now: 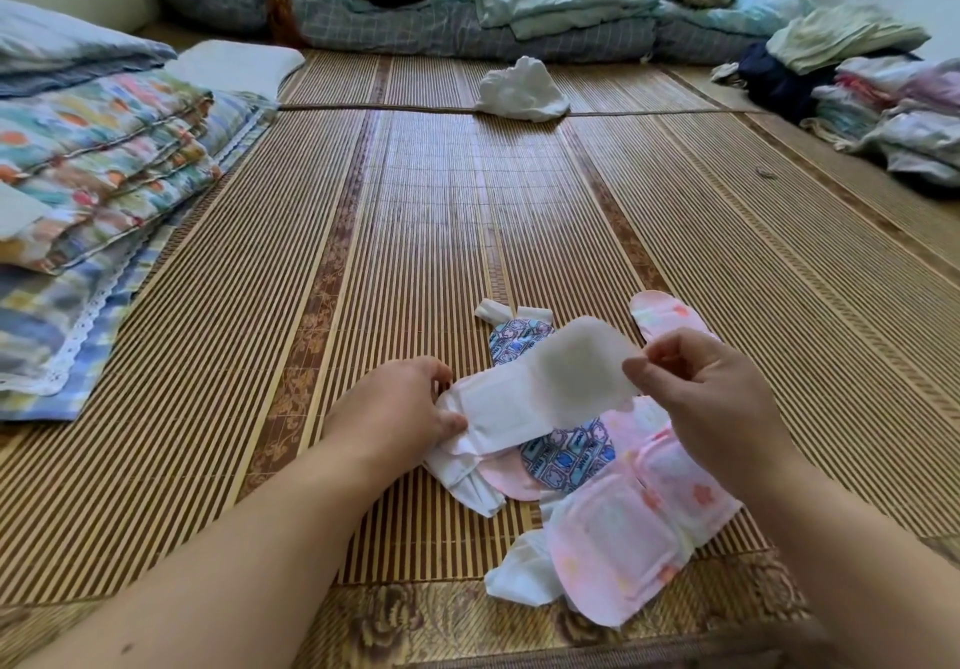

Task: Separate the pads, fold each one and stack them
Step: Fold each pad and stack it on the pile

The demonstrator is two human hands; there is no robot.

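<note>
A long white pad (540,393) stretches between my hands above a loose pile of pads on the bamboo mat. My left hand (400,408) pinches its near left end. My right hand (711,398) grips its right end, which is lifted and blurred. Under it lie a blue patterned pad (566,453), a large pink pad (634,533) at the front right, and white pads (467,481) at the left. Another pink pad (665,317) lies just behind my right hand, and a second blue patterned pad (514,341) pokes out behind the white one.
The bamboo mat (415,211) covers the floor. Folded floral quilts (93,164) lie along the left. A crumpled white cloth (522,91) sits far back in the middle. Piles of clothes (883,112) stand at the right, and bedding (467,8) lines the back.
</note>
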